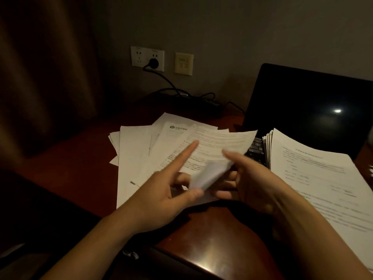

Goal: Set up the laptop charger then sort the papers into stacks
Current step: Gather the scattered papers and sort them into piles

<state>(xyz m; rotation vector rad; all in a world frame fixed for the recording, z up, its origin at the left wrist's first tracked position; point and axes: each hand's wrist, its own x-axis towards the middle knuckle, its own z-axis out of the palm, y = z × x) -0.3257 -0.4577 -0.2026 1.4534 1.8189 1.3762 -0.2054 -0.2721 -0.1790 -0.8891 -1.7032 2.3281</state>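
Holding one printed white sheet (210,174) between both hands, just left of the open black laptop (308,102), low over the red-brown wooden counter (212,239). The sheet's near corner is curled up and motion-blurred, and its far edge reaches the left edge of the laptop's keyboard.

Left hand (167,197): thumb and curled lower fingers pinch the curled corner. Index finger is straight, pointing away over the page.
Right hand (250,184): thumb on top of the sheet's right edge, fingers curled underneath, gripping it.

Under the held sheet, left of the laptop: a loose fan of white papers (139,150), overlapping, flat on the counter. One has a logo header.

A thick stack of printed white papers (314,178) lies over the laptop's keyboard, just beyond the right hand and not touching it. A strip of keys shows at its left edge. Laptop screen is dark with one light reflection.

Behind-left of the laptop: white wall socket (147,58) with a round black plug (153,62) seated in it. The black cable (171,83) drops to the counter and runs toward the laptop's back, but it's too dark to tell where it ends. A beige wall plate (183,63) sits between socket and laptop. Brown curtain (40,77) far left of the laptop.
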